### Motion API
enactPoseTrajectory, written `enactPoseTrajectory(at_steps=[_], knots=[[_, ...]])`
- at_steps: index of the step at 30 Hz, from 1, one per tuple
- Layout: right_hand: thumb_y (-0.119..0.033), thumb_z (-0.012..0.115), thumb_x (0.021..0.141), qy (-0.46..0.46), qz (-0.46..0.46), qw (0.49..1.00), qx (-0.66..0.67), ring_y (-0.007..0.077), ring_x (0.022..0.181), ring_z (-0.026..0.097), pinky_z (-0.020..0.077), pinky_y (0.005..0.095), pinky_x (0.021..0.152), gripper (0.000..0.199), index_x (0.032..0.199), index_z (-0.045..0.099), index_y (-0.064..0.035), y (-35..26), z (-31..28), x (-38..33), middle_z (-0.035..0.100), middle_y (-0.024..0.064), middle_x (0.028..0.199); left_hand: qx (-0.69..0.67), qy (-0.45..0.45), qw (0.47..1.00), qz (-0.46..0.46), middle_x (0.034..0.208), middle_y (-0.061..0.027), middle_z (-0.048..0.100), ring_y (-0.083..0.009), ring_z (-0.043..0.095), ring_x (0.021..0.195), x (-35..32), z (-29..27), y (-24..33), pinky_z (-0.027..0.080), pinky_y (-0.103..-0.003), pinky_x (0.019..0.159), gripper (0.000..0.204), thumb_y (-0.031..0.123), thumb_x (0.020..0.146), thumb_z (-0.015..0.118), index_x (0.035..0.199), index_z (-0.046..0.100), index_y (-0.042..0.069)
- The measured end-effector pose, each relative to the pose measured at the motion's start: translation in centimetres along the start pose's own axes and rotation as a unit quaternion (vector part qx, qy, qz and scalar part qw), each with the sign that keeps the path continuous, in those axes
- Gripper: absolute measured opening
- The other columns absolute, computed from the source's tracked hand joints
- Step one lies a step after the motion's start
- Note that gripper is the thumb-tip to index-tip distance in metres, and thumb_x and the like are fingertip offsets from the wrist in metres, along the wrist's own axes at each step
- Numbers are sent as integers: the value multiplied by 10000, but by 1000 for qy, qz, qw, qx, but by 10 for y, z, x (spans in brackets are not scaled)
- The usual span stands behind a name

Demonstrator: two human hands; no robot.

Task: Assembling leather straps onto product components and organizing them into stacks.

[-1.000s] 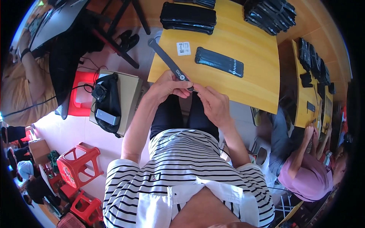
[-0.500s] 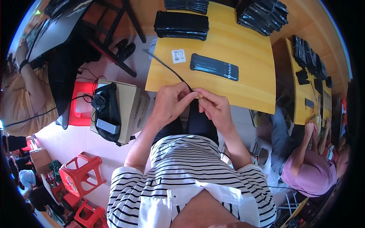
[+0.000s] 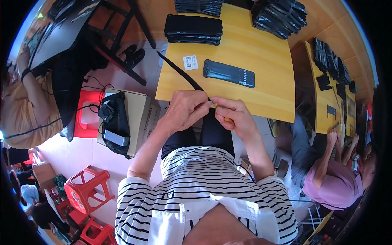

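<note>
Left hand [image 3: 188,108]: I see its grip pinched on a black strap [image 3: 179,73] near the strap's lower end. The strap's free length rises away from the fingers, across the desk's near left corner. Right hand [image 3: 234,116]: grip curled around a small tool with a yellow handle [image 3: 229,120], fingertips meeting the left hand's at the strap end. What the tip does there is too small for me to tell. Both hands sit over the lap, just short of the desk [image 3: 269,98].

Progress, my reading: this strap is mid-work, its end not yet let go. Finishing that end and freeing the strap seem to be left.

Beyond the hands, a flat dark pad [image 3: 228,73] lies on the desk, apart from the strap, with a white label [image 3: 190,63] to its left. Farther back, a black stack [image 3: 193,29] and tied bundles [image 3: 279,18]; I cannot tell whether those are finished.
</note>
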State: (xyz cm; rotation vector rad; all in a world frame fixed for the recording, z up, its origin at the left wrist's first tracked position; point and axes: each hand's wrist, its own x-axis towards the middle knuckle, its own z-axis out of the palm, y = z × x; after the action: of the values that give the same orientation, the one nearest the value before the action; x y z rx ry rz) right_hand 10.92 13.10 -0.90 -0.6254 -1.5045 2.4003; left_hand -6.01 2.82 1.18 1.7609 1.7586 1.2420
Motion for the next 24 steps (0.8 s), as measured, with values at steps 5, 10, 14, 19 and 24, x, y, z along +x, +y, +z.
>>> enactPoseTrajectory(at_steps=[5,10,14,19,24], knots=[[-88,519,904,-87,140,945,282,52,433,326,244,177,375,291,1188,546,-36,11,-4,7,453,7,615,-219,33,971,-88,518,-69,415,-106,404,478,-6,10,-6,318,-270,451,215,97,797,608,646,491,-1],[-84,505,912,-3,46,988,150,45,438,337,252,173,376,274,1174,565,-29,6,9,2,458,4,623,-129,84,982,-109,521,-34,422,-87,412,489,-6,15,1,314,-254,457,247,113,819,621,655,485,-12],[-92,507,915,21,-5,995,98,41,441,344,260,173,377,264,1161,579,-25,8,9,0,468,2,628,71,94,992,-48,555,-87,424,-147,436,489,-2,15,10,341,-280,473,240,107,823,620,666,477,-4],[-94,501,918,-29,58,978,196,42,435,333,258,173,378,247,1142,580,-26,9,4,-1,460,3,619,79,88,993,31,590,-120,409,-177,443,494,-5,14,1,361,-312,483,204,87,830,588,690,473,-7],[-90,499,914,-86,93,945,302,45,434,322,256,176,379,226,1114,578,-21,9,7,-1,457,3,624,-272,77,952,-115,549,-29,435,-102,410,514,-9,14,4,332,-263,483,227,90,862,537,670,466,-9]])
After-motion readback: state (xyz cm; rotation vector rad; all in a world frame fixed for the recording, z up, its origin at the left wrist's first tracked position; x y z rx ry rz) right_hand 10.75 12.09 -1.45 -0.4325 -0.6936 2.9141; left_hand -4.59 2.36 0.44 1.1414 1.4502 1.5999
